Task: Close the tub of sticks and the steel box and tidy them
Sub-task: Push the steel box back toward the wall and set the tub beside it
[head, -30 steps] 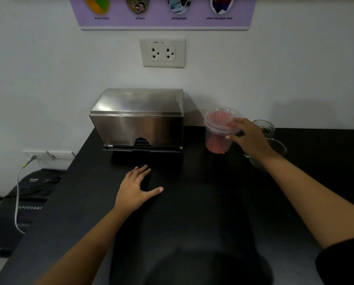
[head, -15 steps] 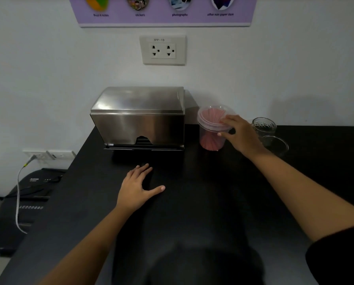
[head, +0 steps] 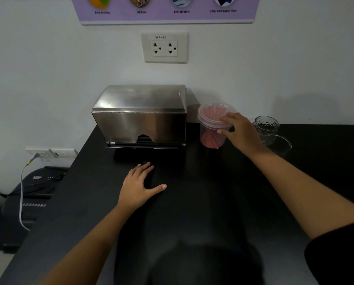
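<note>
Beside the closed steel box (head: pixel 140 116), the right hand (head: pixel 239 131) grips the lidded tub of sticks (head: pixel 212 124), fingers on its lid and thumb on its side. Nearer, the left hand (head: pixel 137 187) lies spread flat on the black table (head: pixel 192 202).

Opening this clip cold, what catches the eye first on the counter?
The shiny steel box at the back of the black counter, lid down, against the wall. Right beside it stands the clear tub of pink sticks, lid on, with the right hand on its rim. The left hand lies flat in front of the box.

Steel box (head: pixel 140 118) silver; tub (head: pixel 212 128) clear w/ pink sticks (head: pixel 210 140); table (head: pixel 192 202) black.
</note>
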A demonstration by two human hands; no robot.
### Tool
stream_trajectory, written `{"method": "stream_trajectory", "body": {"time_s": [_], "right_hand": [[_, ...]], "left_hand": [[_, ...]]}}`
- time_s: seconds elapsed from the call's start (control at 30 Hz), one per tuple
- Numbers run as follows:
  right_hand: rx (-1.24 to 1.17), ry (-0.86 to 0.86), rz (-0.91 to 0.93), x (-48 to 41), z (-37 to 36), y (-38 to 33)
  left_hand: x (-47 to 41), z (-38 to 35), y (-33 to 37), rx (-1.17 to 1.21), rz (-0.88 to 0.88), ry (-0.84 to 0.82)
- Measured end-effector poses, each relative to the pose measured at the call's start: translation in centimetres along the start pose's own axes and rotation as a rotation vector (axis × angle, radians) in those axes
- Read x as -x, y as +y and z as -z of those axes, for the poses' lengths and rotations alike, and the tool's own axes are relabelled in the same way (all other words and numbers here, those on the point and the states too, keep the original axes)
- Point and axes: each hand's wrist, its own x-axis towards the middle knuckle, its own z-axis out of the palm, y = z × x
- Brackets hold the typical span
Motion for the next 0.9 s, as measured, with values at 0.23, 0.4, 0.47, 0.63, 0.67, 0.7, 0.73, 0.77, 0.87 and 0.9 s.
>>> {"method": "stream_trajectory", "body": {"time_s": [0.23,0.4,0.47,0.63,0.67,0.7,0.73,0.77,0.87,0.9], "right_hand": [[0.031,-0.01,0.001,0.16,0.09,-0.21],[0.032,-0.015,-0.003,0.18,0.19,-0.26],[0.037,-0.018,0.0,0.25,0.18,-0.27],[0.05,-0.026,0.001,0.25,0.11,-0.22],[0.052,-0.023,0.005,0.19,0.05,-0.14],[0.059,-0.029,0.005,0.23,0.13,-0.22],[0.065,-0.023,0.013,0.21,0.07,-0.13],[0.074,-0.028,0.009,0.24,0.18,-0.19],[0.089,-0.039,0.029,0.25,0.18,0.09],[0.108,-0.051,0.03,0.43,0.37,-0.12]], "left_hand": [[0.05,0.11,0.08,0.002,-0.001,-0.004],[0.03,0.09,0.13,0.006,0.002,0.0],[0.03,0.08,0.04,0.0,0.003,-0.009],[0.04,0.01,-0.05,0.005,0.008,-0.003],[0.01,-0.02,-0.11,0.005,0.006,0.0],[0.0,-0.05,-0.16,0.001,0.004,-0.003],[-0.04,-0.08,-0.2,-0.005,0.0,-0.003],[-0.07,0.01,-0.14,-0.011,0.002,-0.007],[-0.07,-0.08,-0.26,0.002,0.01,-0.017],[0.09,0.0,-0.12,0.004,0.01,-0.021]]}}
